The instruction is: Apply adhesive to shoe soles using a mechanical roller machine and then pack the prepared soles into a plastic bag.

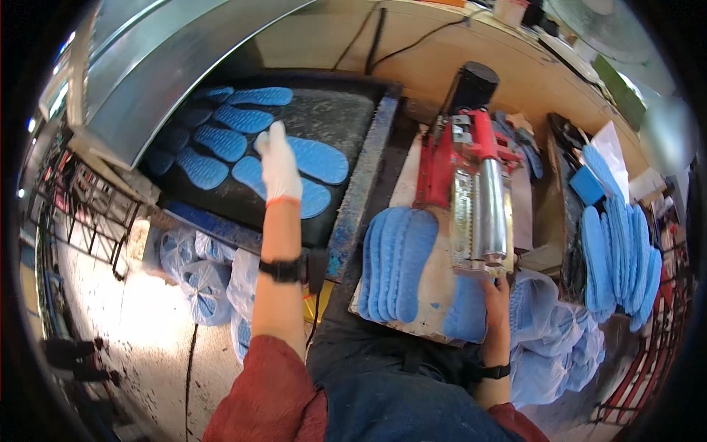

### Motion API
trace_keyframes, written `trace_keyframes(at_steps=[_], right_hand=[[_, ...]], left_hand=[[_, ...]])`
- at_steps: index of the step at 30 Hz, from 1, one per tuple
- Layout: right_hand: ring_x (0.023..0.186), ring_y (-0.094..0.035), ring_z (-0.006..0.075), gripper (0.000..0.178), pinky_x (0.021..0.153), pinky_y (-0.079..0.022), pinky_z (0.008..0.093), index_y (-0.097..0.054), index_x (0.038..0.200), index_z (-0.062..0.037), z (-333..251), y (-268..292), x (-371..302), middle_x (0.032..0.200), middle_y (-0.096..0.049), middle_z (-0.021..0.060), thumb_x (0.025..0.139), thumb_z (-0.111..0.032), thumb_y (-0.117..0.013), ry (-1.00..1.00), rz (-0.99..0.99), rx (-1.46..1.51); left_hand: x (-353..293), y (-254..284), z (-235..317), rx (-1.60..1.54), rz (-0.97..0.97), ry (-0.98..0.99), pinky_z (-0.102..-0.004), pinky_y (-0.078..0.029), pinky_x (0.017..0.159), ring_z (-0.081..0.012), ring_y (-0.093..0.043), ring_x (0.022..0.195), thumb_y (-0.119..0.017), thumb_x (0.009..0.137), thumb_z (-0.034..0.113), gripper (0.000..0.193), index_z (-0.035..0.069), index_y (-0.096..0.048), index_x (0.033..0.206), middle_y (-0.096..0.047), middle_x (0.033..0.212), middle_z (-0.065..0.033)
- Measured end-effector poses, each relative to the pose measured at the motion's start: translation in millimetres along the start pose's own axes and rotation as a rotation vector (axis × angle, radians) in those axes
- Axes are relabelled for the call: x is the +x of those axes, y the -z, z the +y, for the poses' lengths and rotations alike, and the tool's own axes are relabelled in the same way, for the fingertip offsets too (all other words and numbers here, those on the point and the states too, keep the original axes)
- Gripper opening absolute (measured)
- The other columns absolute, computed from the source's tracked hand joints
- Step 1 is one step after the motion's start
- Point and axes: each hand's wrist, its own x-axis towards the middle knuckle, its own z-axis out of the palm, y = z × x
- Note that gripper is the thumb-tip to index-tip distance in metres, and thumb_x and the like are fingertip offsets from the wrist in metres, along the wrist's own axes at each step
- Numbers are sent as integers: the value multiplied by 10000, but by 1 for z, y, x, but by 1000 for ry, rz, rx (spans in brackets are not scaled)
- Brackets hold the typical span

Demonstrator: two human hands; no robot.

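Observation:
My left hand (pixel 280 163), in a white glove with an orange cuff, reaches over a dark flat bed. Its fingers are stretched out between blue shoe insoles. One insole (pixel 322 160) lies right of the hand, and another (pixel 315 200) lies partly beneath it. Several more insoles (pixel 243 119) are spread toward the far left, some in shadow. My bare right hand (pixel 498 298) grips the right edge of a blue insole (pixel 465 309) in front of a red machine (pixel 436 166) with a shiny metal roller (pixel 492 214). The roller end hides part of that insole and my fingertips.
A row of overlapping blue insoles (pixel 398 265) lies left of the roller. More insoles (pixel 622 250) are stacked at the far right. Plastic bags of blue insoles (pixel 206 289) stand at lower left, and others (pixel 556 346) at lower right. A metal hood (pixel 184 51) overhangs the bed.

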Motion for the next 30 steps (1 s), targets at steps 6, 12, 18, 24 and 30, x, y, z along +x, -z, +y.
trace_keyframes(at_steps=[6, 12, 18, 24, 30], right_hand=[[984, -524, 197, 375, 875, -410, 300, -513, 1253, -15, -50, 38, 17, 1070, -569, 108, 879, -35, -511, 482, 296, -220], [986, -541, 299, 475, 879, -428, 347, -615, 1182, -105, -103, 45, 35, 1088, -557, 133, 770, 117, -531, 929, 267, -569], [999, -545, 314, 562, 854, -448, 384, -607, 1202, -147, -127, 25, 35, 1096, -566, 128, 708, 120, -604, 994, 178, -658], [1025, -556, 305, 548, 867, -455, 366, -530, 1259, -83, -110, 34, 41, 1116, -576, 141, 741, 43, -658, 945, 340, -672], [967, -545, 140, 434, 873, -419, 256, -464, 1290, -27, -32, 14, 14, 1078, -574, 75, 860, 24, -491, 354, 126, -247]], left_hand=[[-124, -2, 9, -343, -267, 3, -395, -409, 984, -279, -491, 1173, -443, 977, 271, 489, 4, -340, 1372, -454, 1302, -175], [-191, -24, 10, -282, -531, 92, -424, -395, 1010, -318, -460, 1225, -437, 975, 324, 558, -23, -292, 1388, -431, 1325, -226], [-204, -66, 23, -484, -849, -97, -442, -244, 1113, -291, -315, 1352, -398, 977, 327, 591, 18, -224, 1449, -278, 1478, -174], [-188, -100, 12, 6, -890, -550, -377, -239, 1097, -327, -318, 1326, -435, 960, 306, 600, -27, -247, 1422, -325, 1416, -211], [-191, -82, -50, -85, -978, -147, -343, -230, 1093, -256, -344, 1288, -305, 1001, 440, 629, -13, -248, 1435, -328, 1418, -164]])
